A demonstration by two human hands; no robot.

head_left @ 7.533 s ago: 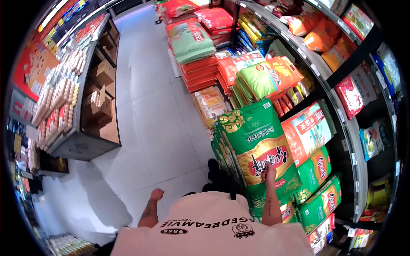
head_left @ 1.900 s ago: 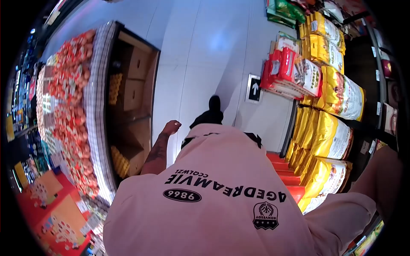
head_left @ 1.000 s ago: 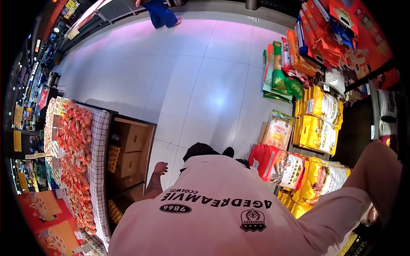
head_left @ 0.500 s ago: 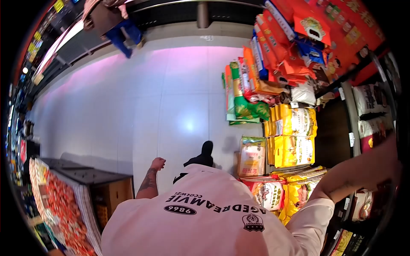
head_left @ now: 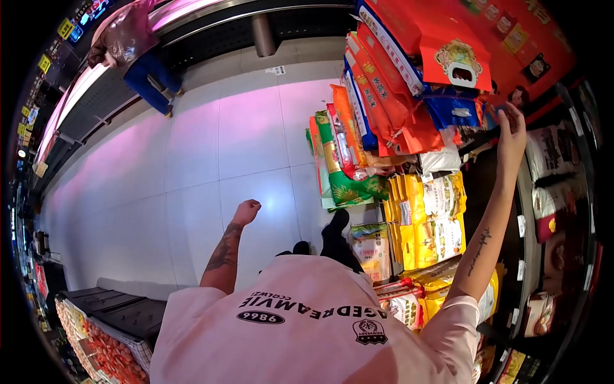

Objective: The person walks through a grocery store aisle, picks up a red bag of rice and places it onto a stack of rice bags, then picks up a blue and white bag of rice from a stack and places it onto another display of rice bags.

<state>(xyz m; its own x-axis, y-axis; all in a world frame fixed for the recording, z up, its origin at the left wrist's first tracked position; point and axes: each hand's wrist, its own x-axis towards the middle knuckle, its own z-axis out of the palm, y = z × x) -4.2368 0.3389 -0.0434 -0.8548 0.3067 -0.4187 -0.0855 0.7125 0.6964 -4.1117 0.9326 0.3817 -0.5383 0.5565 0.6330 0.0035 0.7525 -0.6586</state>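
Observation:
Over the pale floor, my left hand (head_left: 247, 212) hangs with its fingers loosely curled and nothing visible in them. On the right, my right hand (head_left: 510, 131) reaches forward beside the stacked rice bags, fingers stretched and slightly bent. Its fingertips are close to a blue bag (head_left: 457, 112) and a red bag with a handle cut-out (head_left: 448, 48); whether they touch is unclear. Yellow bags (head_left: 412, 217) are piled below that stack, nearer to me. A green bag (head_left: 345, 185) lies at the stack's left edge.
Tall shelves with packaged goods (head_left: 550, 153) run along my right. A person (head_left: 137, 61) stands by the far-left display case. A dark-edged bin of orange-wrapped items (head_left: 109, 349) is at lower left. A grey post (head_left: 263, 35) stands at the back.
My right arm has swung forward and up from the shelf side to the red and blue bags. I have stepped forward, and the stacks appear nearer. My left hand has shifted slightly forward.

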